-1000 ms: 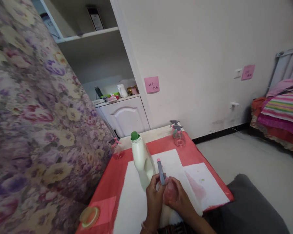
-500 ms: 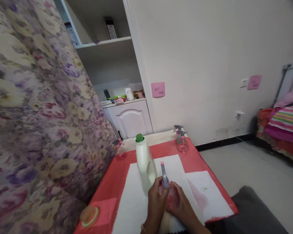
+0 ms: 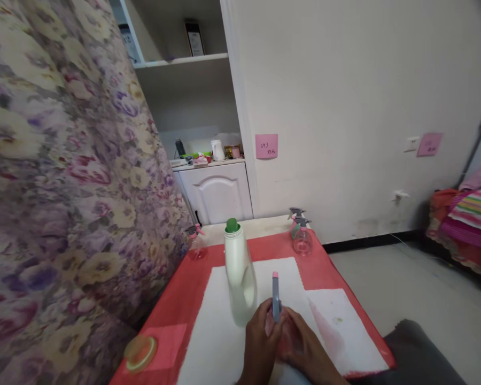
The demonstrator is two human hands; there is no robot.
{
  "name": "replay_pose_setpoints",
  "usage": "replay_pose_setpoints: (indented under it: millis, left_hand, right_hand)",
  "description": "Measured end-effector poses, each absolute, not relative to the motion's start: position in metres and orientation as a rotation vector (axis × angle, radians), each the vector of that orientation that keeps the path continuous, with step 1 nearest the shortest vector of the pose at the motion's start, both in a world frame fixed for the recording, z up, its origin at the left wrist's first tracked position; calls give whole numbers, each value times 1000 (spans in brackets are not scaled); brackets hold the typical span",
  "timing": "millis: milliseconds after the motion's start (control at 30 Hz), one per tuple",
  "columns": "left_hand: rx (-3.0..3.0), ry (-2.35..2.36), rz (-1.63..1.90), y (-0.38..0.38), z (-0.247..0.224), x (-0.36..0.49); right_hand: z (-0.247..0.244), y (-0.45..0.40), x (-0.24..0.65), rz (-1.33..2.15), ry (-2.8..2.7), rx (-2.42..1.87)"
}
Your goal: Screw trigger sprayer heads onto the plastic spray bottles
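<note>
Behind the pale jug [image 3: 237, 278] rises the wall [image 3: 336, 107], and far to its left a floral curtain [image 3: 64, 187] hangs, cutting off part of the white cabinet [image 3: 218, 192] that stands beyond the jug. The red-covered worktop [image 3: 208, 256] carries the jug; well off to the jug's right is a bed [image 3: 463, 224] under striped cloth. A dark grey cushioned thing [image 3: 417, 353] sits at the worktop's corner, right of the jug and nearer the person.

Under the jug spreads a white sheet [image 3: 212, 321]; to its right lies a smaller, pink-stained sheet [image 3: 344, 331]. The jug itself is upright — a green piece [image 3: 231, 225] shows at its mouth — and takes up the space just ahead of the left hand [image 3: 260, 339].

Just right of the jug, on the near side, is the held spray bottle [image 3: 276, 305]: the left grip closes about its grey head and neck, the right hand [image 3: 310, 347] grasps its pinkish body (mostly hidden by fingers). Two more spray bottles [image 3: 302, 243] stand beyond the jug to the right, another spray bottle [image 3: 196, 248] to its left, near the curtain. Left of the jug, nearer the person, sits a round green-rimmed thing [image 3: 140, 353].
</note>
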State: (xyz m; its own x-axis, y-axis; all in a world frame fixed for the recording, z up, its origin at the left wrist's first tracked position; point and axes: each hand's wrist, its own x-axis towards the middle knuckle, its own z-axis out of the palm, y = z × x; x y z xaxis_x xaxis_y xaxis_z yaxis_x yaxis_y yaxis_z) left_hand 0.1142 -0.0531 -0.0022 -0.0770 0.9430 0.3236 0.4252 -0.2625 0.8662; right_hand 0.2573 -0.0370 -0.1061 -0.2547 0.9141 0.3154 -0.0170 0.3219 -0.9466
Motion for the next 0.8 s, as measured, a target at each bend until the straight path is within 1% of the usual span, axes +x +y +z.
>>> replay_pose_setpoints:
  millis: [167,233,400,500,567,800]
  left_hand:
    - [1779,1487,1358,-50,-15,113]
    - [1789,1498,1358,-50,-18,112]
    - [1815,1507,1347,-52,-22,111]
    - [1842,1489,1343,-52,-27,110]
    - [1857,1477,1341,-52,-31,109]
    - [1783,1460,1274,-56,-34,106]
  right_hand:
    - [-107,-40,258,1198,-1538,-849]
    - [-100,-40,260,1178,-1529,-883]
    - [-48,-36,269,949,-1519,-1008]
    - [-16,-32,264,931,-1580,-931]
    - [-4,-30,259,941,-1620,-880]
    - [-4,-30,252,997,-1677,-798]
